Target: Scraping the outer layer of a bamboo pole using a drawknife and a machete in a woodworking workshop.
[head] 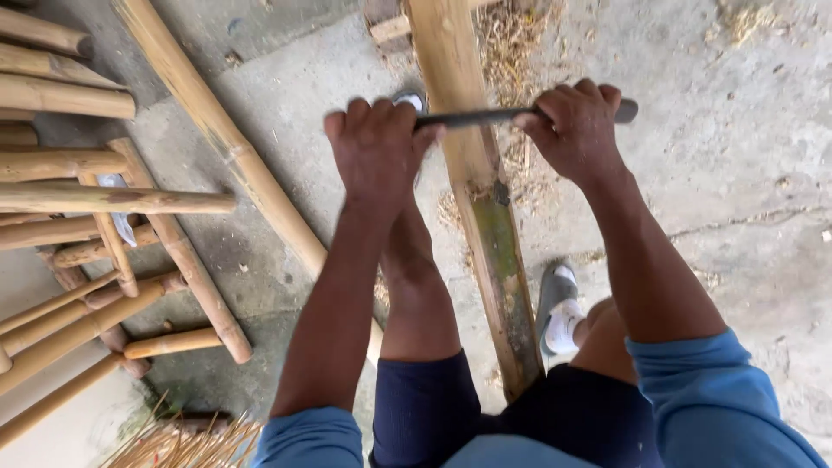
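1. A person stands over a bamboo pole (485, 234) that runs from 12 o'clock down to about 6 o'clock, its near end passing between the legs.
2. A dark blade (485, 116) lies crosswise on the pole's upper part, reaching from 9 o'clock to 3 o'clock.
3. The left hand (379, 152) is clenched around the blade's left end, knuckles up, just at the pole's 9 o'clock side.
4. The right hand (576, 130) is clenched around the blade's right end, at the pole's 3 o'clock side; the blade's tip sticks out past the fingers.
5. Both forearms are bare, with blue sleeves (711, 390) pushed up at the bottom edge.
6. The pole is pale and stripped near the top; below the blade a green-brown skin shows along it.
7. A grey-and-white shoe (559, 308) rests on the concrete floor (737, 173) just at the pole's 3 o'clock side; a second shoe tip peeks out behind the left hand.
8. A second pole (225, 147) lies slantwise at 10 o'clock, well apart from the hands.
9. A frame of bamboo rods (104, 251) fills the 9 o'clock side.
10. Shavings (511, 35) are scattered at 12 o'clock beside the pole, and thin strips (186, 442) fan out at 7 o'clock.
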